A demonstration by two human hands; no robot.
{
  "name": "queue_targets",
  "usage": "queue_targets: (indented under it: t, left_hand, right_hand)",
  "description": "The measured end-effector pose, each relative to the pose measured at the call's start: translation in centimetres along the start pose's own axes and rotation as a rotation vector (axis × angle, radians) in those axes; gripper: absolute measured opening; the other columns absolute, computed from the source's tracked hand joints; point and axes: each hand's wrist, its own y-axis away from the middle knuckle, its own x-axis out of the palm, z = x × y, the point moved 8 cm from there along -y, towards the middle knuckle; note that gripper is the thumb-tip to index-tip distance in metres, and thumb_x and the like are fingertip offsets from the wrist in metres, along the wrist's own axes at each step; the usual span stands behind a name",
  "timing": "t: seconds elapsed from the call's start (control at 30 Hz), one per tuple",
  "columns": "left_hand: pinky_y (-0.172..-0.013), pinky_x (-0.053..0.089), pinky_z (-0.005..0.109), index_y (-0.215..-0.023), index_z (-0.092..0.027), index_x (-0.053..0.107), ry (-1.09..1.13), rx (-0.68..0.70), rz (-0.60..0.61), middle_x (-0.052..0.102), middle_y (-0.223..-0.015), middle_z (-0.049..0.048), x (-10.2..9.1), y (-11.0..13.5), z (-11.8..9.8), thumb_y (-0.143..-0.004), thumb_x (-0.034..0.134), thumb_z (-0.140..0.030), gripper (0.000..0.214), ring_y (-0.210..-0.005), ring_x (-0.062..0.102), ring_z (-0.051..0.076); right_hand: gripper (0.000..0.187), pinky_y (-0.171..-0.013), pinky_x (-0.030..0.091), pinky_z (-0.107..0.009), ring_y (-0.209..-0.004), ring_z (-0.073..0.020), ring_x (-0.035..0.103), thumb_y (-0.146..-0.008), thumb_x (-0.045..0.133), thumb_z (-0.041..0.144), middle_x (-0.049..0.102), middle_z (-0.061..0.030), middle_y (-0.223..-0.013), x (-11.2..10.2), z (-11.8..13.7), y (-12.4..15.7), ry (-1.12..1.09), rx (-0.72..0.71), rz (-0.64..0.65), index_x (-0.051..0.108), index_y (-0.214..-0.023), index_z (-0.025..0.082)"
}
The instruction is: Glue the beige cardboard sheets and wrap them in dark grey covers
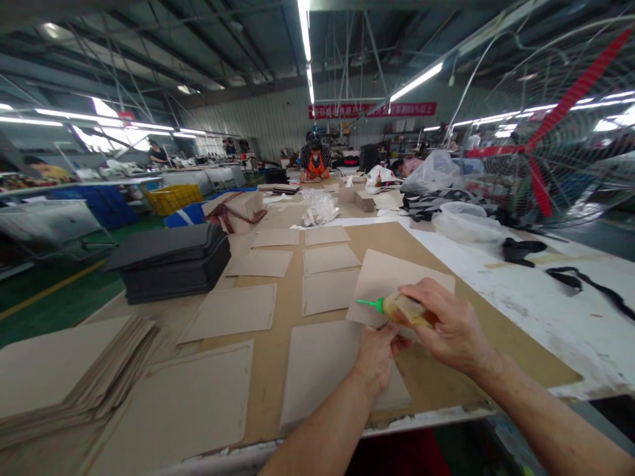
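My right hand (449,324) is wrapped round a yellowish glue bottle (404,309) with a green nozzle, tilted so the tip points left. The nozzle is over a beige cardboard sheet (381,274), lifted at an angle above the table. My left hand (380,354) pinches that sheet at its near edge. Under my left wrist lies another cardboard piece (317,363). More cardboard pieces (233,311) are laid out in two columns to the left and ahead, some with thin lines along their edges.
A cardboard stack (64,370) stands at the near left, with a dark grey stack (171,261) behind it. Clear plastic (320,208) lies farther back. A large fan (540,139) stands at the right; black straps (570,277) lie nearby. A person (315,158) works at the far end.
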Motion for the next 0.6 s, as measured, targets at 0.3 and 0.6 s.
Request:
queue_targets:
  t: [0.3, 0.6]
  left_hand:
    - [-0.063, 0.049, 0.026, -0.083, -0.020, 0.073, -0.039, 0.062, -0.013, 0.073, -0.085, 0.0054, 0.5, 0.5, -0.8, -0.060, 0.087, -0.042, 0.035, -0.074, 0.064, 0.019]
    - [-0.063, 0.049, 0.028, -0.081, -0.019, 0.072, -0.070, 0.038, -0.043, 0.072, -0.082, 0.0058, 0.3, 0.4, -0.5, -0.064, 0.083, -0.044, 0.032, -0.070, 0.062, 0.018]
  right_hand:
    - [0.035, -0.063, 0.052, -0.029, -0.076, -0.0185, 0.061, -0.089, 0.054, 0.012, 0.061, -0.0091, -0.096, 0.9, 2.2, 0.7, 0.014, -0.110, 0.109, 0.054, -0.124, 0.019]
    - [0.034, -0.063, 0.052, -0.029, -0.075, -0.0183, 0.061, -0.089, 0.053, 0.012, 0.061, -0.0081, -0.094, 1.1, 2.4, 0.4, 0.030, -0.115, 0.127, 0.055, -0.122, 0.019]
